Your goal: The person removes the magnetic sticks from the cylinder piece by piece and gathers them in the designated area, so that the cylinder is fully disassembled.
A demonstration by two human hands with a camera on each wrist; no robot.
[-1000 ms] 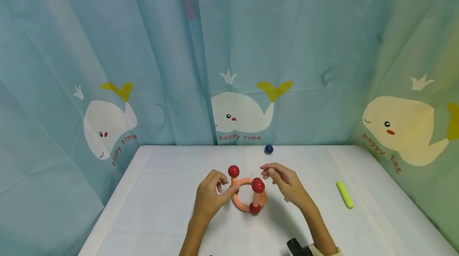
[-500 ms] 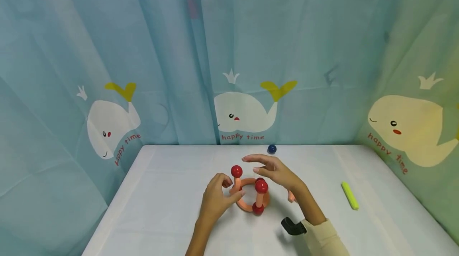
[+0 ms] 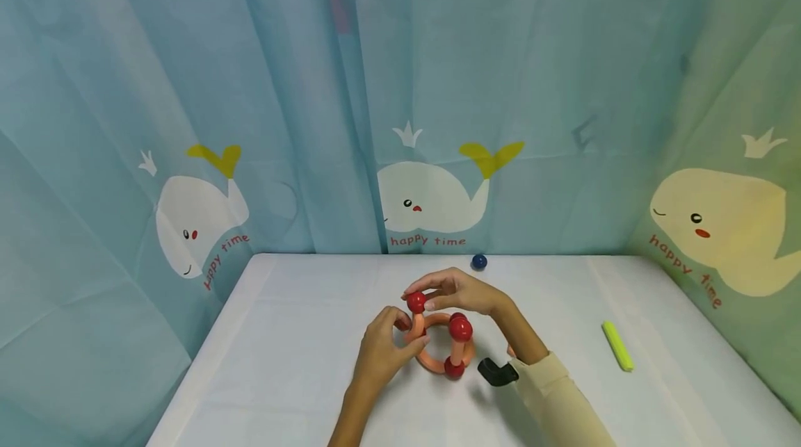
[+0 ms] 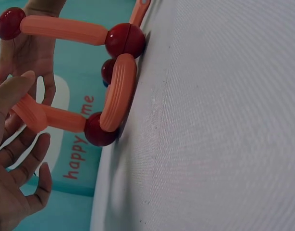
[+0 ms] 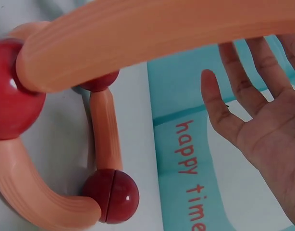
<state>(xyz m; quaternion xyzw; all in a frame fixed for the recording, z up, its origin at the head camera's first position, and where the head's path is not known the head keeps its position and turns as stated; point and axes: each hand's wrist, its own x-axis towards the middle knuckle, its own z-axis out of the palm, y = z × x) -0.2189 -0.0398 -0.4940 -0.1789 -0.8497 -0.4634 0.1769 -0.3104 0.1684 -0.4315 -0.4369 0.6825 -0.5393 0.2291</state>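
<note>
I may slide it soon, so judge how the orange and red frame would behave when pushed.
The frame is probably stiff, since one rod stands upright unheld. It may tip if pushed high, with red balls raised above its base ring. Those glossy balls could be slippery.

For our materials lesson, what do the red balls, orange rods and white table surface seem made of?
Red balls: probably hard, glossy plastic; bright highlights and a seam line on some suggest moulding.
Orange rods: likely plastic with a softer sheen; fine grooves run along them.
White table surface: perhaps woven cloth, matte; fine ribbing shows, though a textured plastic sheet is possible.
</note>
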